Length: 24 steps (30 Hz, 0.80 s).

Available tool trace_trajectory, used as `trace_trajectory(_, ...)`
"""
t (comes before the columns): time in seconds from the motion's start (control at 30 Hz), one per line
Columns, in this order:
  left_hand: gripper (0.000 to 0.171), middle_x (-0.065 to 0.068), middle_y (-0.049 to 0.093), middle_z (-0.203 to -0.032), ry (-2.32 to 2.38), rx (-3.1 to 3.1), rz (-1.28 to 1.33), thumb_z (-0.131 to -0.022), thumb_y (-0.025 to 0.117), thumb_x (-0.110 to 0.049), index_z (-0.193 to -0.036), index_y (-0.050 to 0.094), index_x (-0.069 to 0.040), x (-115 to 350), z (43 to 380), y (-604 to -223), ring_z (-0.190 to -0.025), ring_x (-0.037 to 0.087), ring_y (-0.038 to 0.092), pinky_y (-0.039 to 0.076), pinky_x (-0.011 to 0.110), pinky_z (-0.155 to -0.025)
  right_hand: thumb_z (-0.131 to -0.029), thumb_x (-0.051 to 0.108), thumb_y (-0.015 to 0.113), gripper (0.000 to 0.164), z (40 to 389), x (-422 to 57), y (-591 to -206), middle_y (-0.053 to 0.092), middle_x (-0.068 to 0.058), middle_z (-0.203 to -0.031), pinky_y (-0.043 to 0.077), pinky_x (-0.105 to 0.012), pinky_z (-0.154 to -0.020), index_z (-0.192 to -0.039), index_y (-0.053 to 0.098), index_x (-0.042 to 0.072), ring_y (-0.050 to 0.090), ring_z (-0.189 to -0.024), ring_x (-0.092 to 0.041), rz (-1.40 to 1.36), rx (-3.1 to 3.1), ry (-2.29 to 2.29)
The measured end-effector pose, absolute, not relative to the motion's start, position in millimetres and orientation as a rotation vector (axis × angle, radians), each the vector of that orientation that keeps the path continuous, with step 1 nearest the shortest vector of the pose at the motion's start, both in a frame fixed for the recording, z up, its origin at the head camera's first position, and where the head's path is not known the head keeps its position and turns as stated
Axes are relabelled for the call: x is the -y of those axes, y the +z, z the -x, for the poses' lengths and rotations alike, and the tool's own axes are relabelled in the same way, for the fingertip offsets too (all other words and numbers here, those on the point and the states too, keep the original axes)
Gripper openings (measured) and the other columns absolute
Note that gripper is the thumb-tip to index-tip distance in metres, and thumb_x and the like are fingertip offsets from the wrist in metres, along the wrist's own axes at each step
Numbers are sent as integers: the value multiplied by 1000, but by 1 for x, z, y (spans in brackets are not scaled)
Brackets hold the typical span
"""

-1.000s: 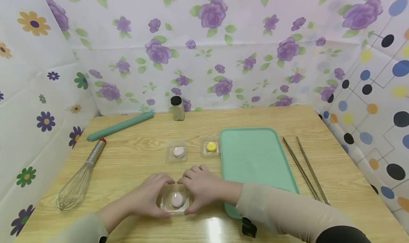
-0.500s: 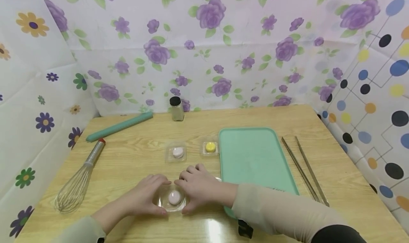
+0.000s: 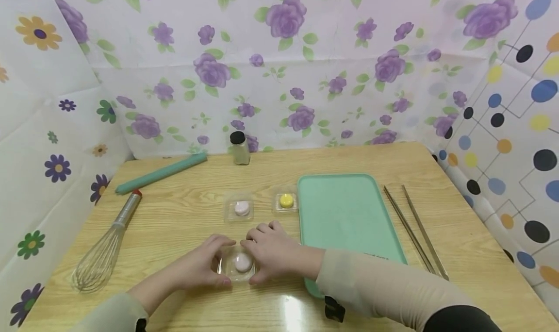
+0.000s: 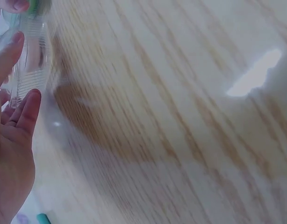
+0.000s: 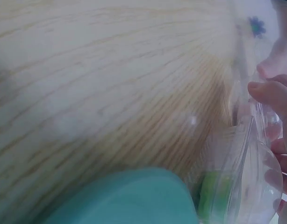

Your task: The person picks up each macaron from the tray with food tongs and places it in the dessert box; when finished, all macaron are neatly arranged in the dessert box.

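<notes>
Between both hands is a small clear plastic box (image 3: 228, 262) with a pale pink, round macaron-like sweet (image 3: 242, 262) inside. The left hand (image 3: 203, 264) grips its left side, thumb at the near edge and fingers at the far edge. On the opposite side the right hand (image 3: 274, 253) grips it the same way. In the left wrist view, fingertips (image 4: 30, 109) lie against the ribbed box wall. The right wrist view has a second clear box (image 5: 244, 158) holding a green piece (image 5: 213, 196), near the right hand; in the head view that hand covers it.
Two more clear boxes hold a pink sweet (image 3: 242, 207) and a yellow sweet (image 3: 286, 201). A mint tray (image 3: 349, 215) lies under the right forearm, with metal chopsticks (image 3: 421, 230) beyond. Whisk (image 3: 105, 249), green rolling pin (image 3: 161, 173) and black-capped jar (image 3: 240, 148) stand left and back.
Both hands keep hold of the box and have shifted it slightly away from the person. The pink sweet now sits nearer the box's right side. The view has drifted a little.
</notes>
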<state>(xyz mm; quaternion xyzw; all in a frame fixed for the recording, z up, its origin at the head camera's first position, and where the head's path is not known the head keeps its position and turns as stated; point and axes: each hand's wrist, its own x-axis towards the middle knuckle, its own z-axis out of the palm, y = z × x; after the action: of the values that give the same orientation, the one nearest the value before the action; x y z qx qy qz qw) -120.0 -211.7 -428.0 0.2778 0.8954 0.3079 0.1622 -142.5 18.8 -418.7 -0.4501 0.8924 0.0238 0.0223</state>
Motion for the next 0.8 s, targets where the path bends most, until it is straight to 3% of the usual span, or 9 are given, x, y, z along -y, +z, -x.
trace_trajectory(0.27, 85, 3, 45, -130, 746, -2647, -857, -68, 77, -49, -133, 46, -5, 212, 129, -431, -114, 20, 49, 41, 43, -96, -69, 66, 65, 80, 154, -18, -416, 52, 5, -124, 35, -35, -86, -132, 52, 18, 45, -112, -15, 1416, -2739, 69)
trace_trajectory(0.47, 87, 5, 45, -133, 742, -2647, -838, -69, 75, -54, -135, 46, -6, 214, 129, -435, -122, 27, 45, 37, 47, -99, -70, 65, 67, 79, 160, -16, -415, 52, 4, -124, 34, -34, -93, -130, 52, 16, 42, -116, -15, 1459, -2675, 95)
trace_trajectory(0.8, 86, 6, 46, -133, 727, -2658, -817, -70, 74, -55, -136, 47, -7, 215, 127, -438, -123, 30, 44, 35, 50, -100, -70, 64, 69, 79, 163, -16, -417, 54, 7, -120, 34, -31, -88, -132, 52, 18, 43, -110, -12, 1411, -2610, 9)
